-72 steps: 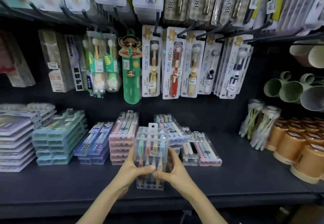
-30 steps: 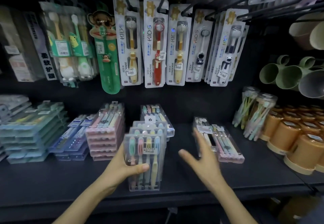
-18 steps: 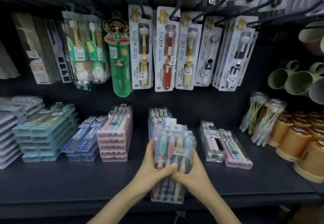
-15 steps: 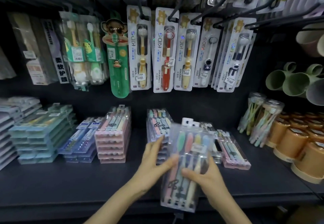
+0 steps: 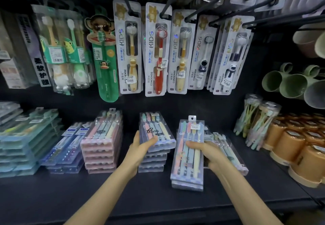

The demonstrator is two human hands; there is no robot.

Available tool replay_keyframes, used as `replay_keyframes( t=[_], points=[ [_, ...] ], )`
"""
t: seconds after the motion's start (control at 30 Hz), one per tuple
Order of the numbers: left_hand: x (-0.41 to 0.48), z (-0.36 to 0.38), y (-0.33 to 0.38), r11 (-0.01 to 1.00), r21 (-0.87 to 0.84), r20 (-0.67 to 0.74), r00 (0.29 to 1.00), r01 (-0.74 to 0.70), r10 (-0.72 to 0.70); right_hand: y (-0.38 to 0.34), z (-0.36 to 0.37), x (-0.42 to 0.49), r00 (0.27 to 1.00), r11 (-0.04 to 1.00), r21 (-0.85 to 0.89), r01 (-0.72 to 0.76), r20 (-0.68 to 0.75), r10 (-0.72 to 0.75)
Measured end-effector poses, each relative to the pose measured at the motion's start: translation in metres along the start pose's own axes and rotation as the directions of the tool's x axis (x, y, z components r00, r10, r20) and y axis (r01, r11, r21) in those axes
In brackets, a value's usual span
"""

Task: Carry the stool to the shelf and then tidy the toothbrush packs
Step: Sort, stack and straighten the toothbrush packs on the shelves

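Tidying approx. halfway, stool not in view.
Left hand [image 5: 140,147] grips top pack [image 5: 158,133] of the middle stack [image 5: 153,163], thumb over it; right hand [image 5: 209,154] pinches a small pile of toothbrush packs [image 5: 188,156], lying on the shelf [image 5: 158,198] just beside. Loose packs [image 5: 235,159] at right prob. yet to straighten.

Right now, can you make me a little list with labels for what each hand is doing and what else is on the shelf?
left hand: grips the top pack of the middle stack
right hand: grips a clear pack of pastel toothbrushes, near the front of the shelf
left of the middle stack: pink stack of packs
hanging above: KIDS toothbrush cards on hooks
far right: orange cups, green mugs above them
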State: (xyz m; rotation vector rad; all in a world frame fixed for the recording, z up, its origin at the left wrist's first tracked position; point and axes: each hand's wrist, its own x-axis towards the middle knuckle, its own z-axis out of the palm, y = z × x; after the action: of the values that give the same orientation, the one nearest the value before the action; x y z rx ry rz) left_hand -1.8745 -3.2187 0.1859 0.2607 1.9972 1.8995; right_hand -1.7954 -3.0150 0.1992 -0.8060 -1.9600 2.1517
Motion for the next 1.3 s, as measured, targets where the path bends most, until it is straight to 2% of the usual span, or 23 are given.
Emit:
replay_keyframes(
  t=[0.13, 0.3, 0.37, 0.43, 0.47, 0.5, 0.57, 0.6, 0.63, 0.73, 0.8, 0.83, 0.9, 0.93, 1.03, 1.1, 1.2, 1.3],
  points=[
    [0.008, -0.003, -0.002, 0.999, -0.027, 0.002, 1.0, 0.02, -0.02, -0.011, 0.011, 0.027, 0.992, 0.983, -0.135, -0.123, 0.025, 0.127],
    [0.021, -0.02, -0.004, 1.0, 0.009, -0.036, 0.999, 0.025, -0.025, -0.011, 0.026, 0.038, 0.995, 0.964, -0.247, -0.096, -0.01, 0.097],
    [0.022, -0.023, -0.005, 0.999, 0.026, -0.04, 0.999, 0.025, -0.024, -0.006, 0.025, 0.04, 0.999, 0.963, -0.266, -0.045, -0.017, 0.042],
    [0.021, -0.022, -0.006, 0.999, 0.052, -0.043, 0.999, 0.009, -0.007, -0.002, 0.025, 0.038, 0.999, 0.934, -0.357, 0.0, -0.039, -0.015],
    [0.02, -0.02, -0.006, 0.997, 0.075, -0.047, 0.999, -0.008, 0.011, -0.002, 0.026, 0.035, 0.995, 0.897, -0.441, 0.036, -0.07, -0.074],
    [0.018, -0.019, -0.006, 0.995, 0.1, -0.051, 0.998, -0.026, 0.031, -0.004, 0.028, 0.032, 0.98, 0.809, -0.583, 0.077, -0.106, -0.169],
    [0.016, -0.017, -0.006, 0.983, 0.175, -0.067, 0.995, -0.063, 0.076, -0.011, 0.034, 0.023, 0.883, 0.533, -0.839, 0.113, -0.161, -0.441],
    [0.015, -0.016, -0.005, 0.969, 0.233, -0.079, 0.992, -0.079, 0.1, -0.014, 0.039, 0.018, 0.82, 0.451, -0.88, 0.15, -0.144, -0.554],
    [0.014, -0.015, -0.005, 0.95, 0.296, -0.091, 0.987, -0.096, 0.129, -0.018, 0.047, 0.012, 0.802, 0.444, -0.873, 0.202, -0.113, -0.586],
    [0.01, -0.014, -0.004, 0.904, 0.403, -0.114, 0.973, -0.14, 0.201, -0.024, 0.076, 0.003, 0.907, 0.488, -0.834, 0.258, 0.035, -0.419],
    [0.009, -0.015, -0.001, 0.892, 0.424, -0.106, 0.97, -0.156, 0.22, -0.023, 0.087, 0.001, 0.938, 0.544, -0.799, 0.256, 0.07, -0.339],
    [0.009, -0.017, 0.0, 0.891, 0.425, -0.1, 0.97, -0.158, 0.22, -0.023, 0.088, 0.0, 0.953, 0.654, -0.717, 0.243, 0.05, -0.299],
    [0.01, -0.021, 0.002, 0.902, 0.404, -0.073, 0.978, -0.15, 0.196, -0.026, 0.088, -0.006, 0.986, 0.886, -0.434, 0.161, 0.036, -0.161],
    [0.011, -0.023, 0.002, 0.915, 0.377, -0.046, 0.984, -0.142, 0.172, -0.028, 0.085, -0.009, 0.993, 0.939, -0.325, 0.115, 0.036, -0.109],
    [0.011, -0.025, -0.002, 0.948, 0.284, 0.038, 0.989, -0.145, 0.14, -0.031, 0.065, -0.014, 0.993, 0.981, -0.159, 0.112, -0.025, -0.118],
    [0.012, -0.025, -0.007, 0.962, 0.234, 0.012, 0.99, -0.142, 0.143, -0.028, 0.045, -0.021, 0.988, 0.987, -0.099, 0.124, -0.077, -0.132],
    [0.012, -0.024, -0.017, 0.993, 0.11, -0.039, 0.998, -0.05, 0.055, -0.011, 0.018, -0.031, 0.984, 0.988, -0.106, 0.109, -0.131, -0.122],
    [0.013, -0.017, -0.026, 0.999, -0.013, 0.006, 0.999, 0.034, -0.034, 0.008, 0.008, -0.033, 0.982, 0.98, -0.188, 0.067, -0.162, -0.098]
  ],
)
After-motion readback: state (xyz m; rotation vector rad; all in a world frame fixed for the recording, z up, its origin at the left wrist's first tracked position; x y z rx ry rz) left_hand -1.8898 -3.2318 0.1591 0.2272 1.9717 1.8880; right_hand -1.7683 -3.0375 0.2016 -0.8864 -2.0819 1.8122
